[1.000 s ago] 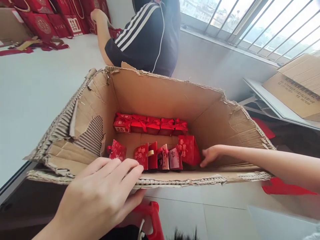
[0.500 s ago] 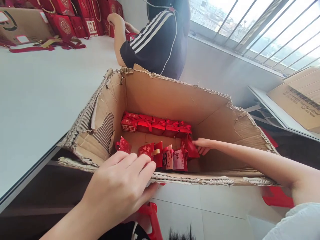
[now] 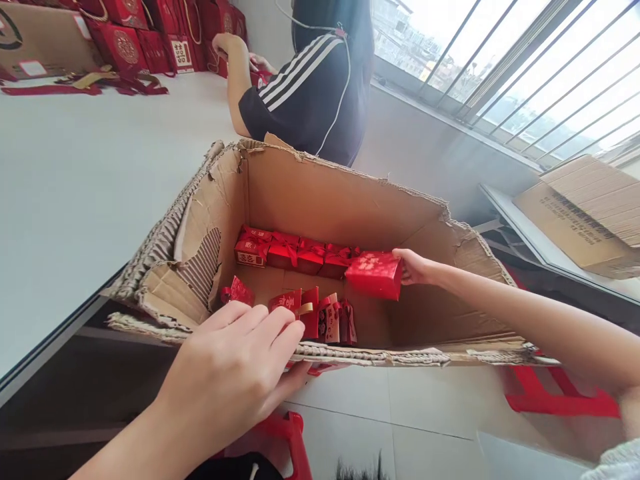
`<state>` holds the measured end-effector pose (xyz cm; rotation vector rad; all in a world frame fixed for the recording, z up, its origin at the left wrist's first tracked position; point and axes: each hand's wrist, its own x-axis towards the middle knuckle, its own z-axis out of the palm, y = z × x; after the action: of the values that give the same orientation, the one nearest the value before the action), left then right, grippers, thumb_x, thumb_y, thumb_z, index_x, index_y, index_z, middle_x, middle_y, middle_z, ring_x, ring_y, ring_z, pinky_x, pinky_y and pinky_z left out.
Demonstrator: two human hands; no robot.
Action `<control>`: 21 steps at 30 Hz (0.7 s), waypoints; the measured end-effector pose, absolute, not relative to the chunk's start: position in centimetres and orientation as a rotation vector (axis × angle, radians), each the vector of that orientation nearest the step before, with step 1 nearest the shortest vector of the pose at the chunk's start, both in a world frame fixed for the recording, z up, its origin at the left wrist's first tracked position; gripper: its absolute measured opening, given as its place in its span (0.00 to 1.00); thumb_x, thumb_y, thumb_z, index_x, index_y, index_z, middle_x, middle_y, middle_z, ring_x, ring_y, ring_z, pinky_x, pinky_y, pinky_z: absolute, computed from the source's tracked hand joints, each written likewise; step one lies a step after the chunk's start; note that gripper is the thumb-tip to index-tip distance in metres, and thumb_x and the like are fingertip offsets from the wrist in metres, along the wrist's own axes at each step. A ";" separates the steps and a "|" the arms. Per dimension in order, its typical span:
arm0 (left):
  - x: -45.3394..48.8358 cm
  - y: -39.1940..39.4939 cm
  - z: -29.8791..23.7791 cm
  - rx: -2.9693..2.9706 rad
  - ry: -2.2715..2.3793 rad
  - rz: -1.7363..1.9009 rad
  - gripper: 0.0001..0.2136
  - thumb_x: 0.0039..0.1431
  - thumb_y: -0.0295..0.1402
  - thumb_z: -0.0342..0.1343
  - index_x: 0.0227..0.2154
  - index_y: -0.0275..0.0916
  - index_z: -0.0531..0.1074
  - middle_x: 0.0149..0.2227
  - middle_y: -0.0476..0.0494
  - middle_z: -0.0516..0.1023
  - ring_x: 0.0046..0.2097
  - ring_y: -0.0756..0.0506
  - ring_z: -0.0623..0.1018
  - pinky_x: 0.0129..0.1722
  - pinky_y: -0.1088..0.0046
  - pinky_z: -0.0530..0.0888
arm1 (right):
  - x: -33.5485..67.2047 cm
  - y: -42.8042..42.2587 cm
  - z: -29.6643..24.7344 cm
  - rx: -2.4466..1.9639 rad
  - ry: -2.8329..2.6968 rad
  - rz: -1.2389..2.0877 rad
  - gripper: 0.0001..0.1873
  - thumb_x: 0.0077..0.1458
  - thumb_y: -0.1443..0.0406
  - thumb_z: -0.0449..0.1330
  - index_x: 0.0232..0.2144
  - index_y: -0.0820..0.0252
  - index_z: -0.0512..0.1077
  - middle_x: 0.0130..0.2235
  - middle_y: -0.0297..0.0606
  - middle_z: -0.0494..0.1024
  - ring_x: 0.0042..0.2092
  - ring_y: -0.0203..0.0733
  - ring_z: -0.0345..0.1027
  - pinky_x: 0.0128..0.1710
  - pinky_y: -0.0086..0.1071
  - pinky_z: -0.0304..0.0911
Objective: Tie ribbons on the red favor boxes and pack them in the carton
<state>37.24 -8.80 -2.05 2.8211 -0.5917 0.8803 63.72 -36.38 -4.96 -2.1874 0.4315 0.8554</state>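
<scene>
A large, torn-edged cardboard box (image 3: 320, 180) stands tilted in front of me. My left hand (image 3: 235, 360) is closed over its near rim, fingers on top and thumb on the outside. Inside, my right hand (image 3: 414, 268) grips a red gift box (image 3: 374, 275) by its right end, lifted off the bottom. Along the far wall runs a row of red ribbon-tied gift boxes (image 3: 310, 257). By the near wall stand several red gift boxes (image 3: 311, 313) with ribbon loops, partly hidden by my left hand and the rim.
On the white table (image 3: 90, 173) to the left lie loose red ribbons (image 3: 130, 81) near stacked red gift bags (image 3: 125, 47). A co-worker in a dark striped shirt (image 3: 320, 100) sits beyond the box. Red stools (image 3: 560, 393) stand below; another carton (image 3: 580, 213) is at right.
My right hand has lifted a red gift box from the right end of the box's contents and tilted it. My left hand stays on the rim.
</scene>
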 end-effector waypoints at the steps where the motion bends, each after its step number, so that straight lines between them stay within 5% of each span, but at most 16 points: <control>1: 37.3 -8.8 -2.1 2.819 -0.597 0.890 0.11 0.60 0.36 0.50 0.32 0.36 0.74 0.29 0.47 0.77 0.30 0.45 0.75 0.35 0.65 0.63 | 63.5 -36.2 -4.1 -2.107 0.418 0.832 0.07 0.48 0.63 0.50 0.22 0.59 0.62 0.19 0.33 0.70 0.21 0.34 0.64 0.23 0.26 0.64; 13: 37.2 -8.8 -2.4 2.846 -0.576 0.878 0.08 0.59 0.33 0.49 0.31 0.37 0.73 0.28 0.49 0.76 0.28 0.46 0.74 0.33 0.65 0.62 | 60.5 -34.3 -4.1 -1.777 0.276 0.823 0.05 0.41 0.65 0.50 0.18 0.57 0.57 0.14 0.32 0.65 0.17 0.36 0.62 0.21 0.28 0.64; 21: 37.3 -9.0 -2.5 2.849 -0.559 0.869 0.09 0.59 0.35 0.49 0.31 0.39 0.72 0.28 0.49 0.75 0.29 0.46 0.74 0.33 0.66 0.63 | 63.1 -36.3 -4.7 -2.018 0.208 0.599 0.02 0.45 0.66 0.51 0.25 0.58 0.63 0.23 0.32 0.73 0.27 0.35 0.70 0.33 0.29 0.70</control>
<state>37.30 -8.98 -2.51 2.8490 -0.5595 0.8685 63.09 -36.32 -4.65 -2.0176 0.2076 0.5991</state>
